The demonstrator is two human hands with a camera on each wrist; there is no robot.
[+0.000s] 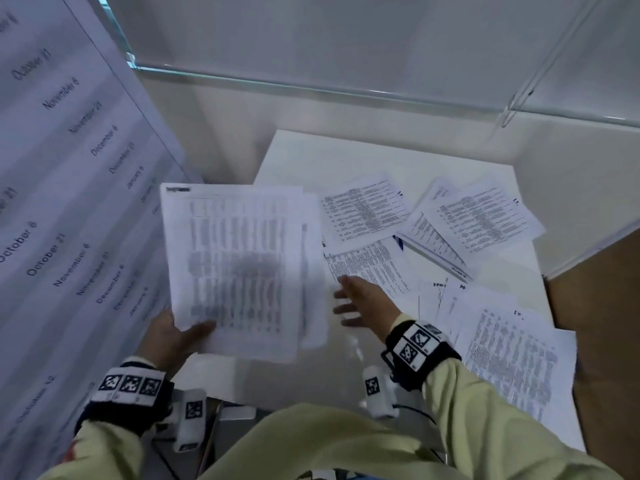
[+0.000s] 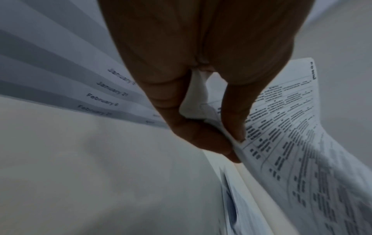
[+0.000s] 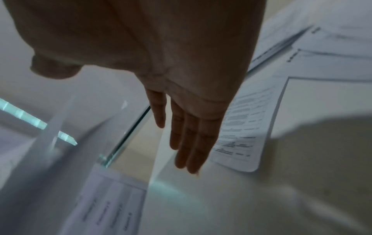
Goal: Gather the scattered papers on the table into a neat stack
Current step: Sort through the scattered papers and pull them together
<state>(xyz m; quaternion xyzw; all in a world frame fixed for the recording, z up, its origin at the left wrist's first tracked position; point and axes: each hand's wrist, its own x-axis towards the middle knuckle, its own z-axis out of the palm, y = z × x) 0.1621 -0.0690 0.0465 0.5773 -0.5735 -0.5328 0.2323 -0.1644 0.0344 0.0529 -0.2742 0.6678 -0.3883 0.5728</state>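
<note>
1. Fingers (image 3: pixel 187 143) of right hand (image 1: pixel 363 303) straight, spread, holding nothing; hovering low over surface (image 1: pixel 346 157).
2. Left hand (image 1: pixel 169 332) pinches bundle (image 1: pixel 235 268) at its near corner, thumb on top, lifted off surface.
3. Loose sheets (image 1: pixel 481 220) lie ahead and right of right fingers; nearest sheet (image 1: pixel 374 268) just past fingertips, long axis slanting away-left.
4. Right hand nearer, so likely next grab; more sheets (image 1: pixel 512 344) right of wrist.
</note>
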